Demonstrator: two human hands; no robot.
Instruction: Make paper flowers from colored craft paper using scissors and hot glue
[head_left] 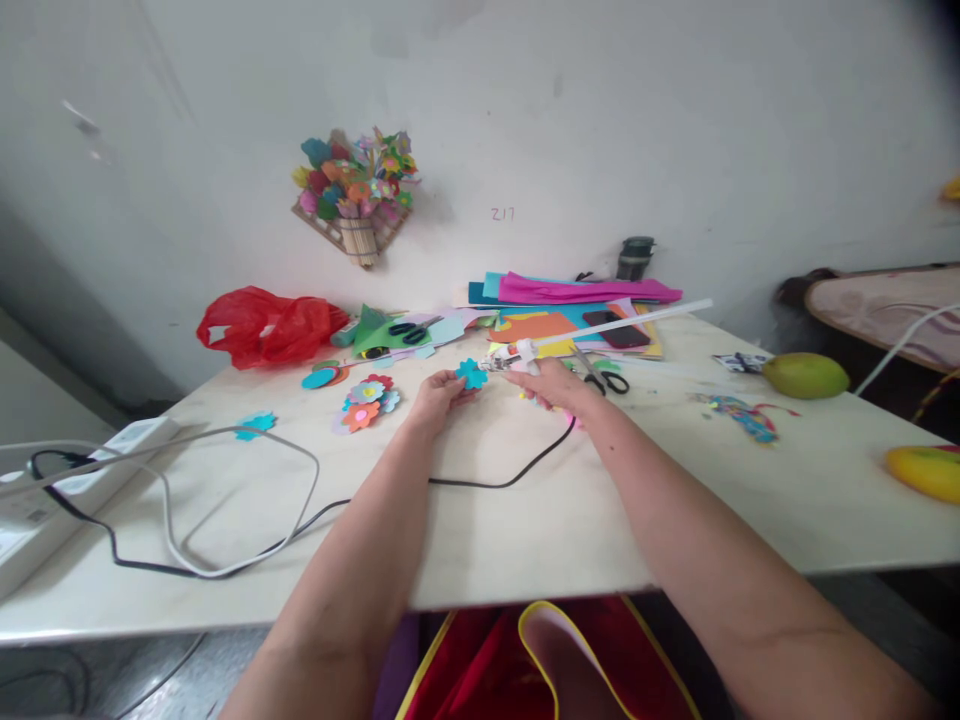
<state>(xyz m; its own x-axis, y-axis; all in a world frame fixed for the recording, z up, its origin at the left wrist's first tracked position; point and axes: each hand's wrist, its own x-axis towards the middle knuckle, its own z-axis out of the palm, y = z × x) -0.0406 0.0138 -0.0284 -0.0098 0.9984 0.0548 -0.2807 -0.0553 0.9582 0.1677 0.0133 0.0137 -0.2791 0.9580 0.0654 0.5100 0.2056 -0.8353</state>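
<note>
A blue flower cutout is pinched in the fingers of my left hand above the middle of the table. My right hand grips a white glue gun, its nozzle pointing left close to the blue flower. A long clear glue stick sticks out of the gun's back toward the upper right. The gun's black cord runs left across the table. Left of my left hand lies a pile of layered paper flowers.
Scissors lie right of my right hand. Behind are coloured sheets, a phone and a red bag. A power strip is at left, green fruit at right.
</note>
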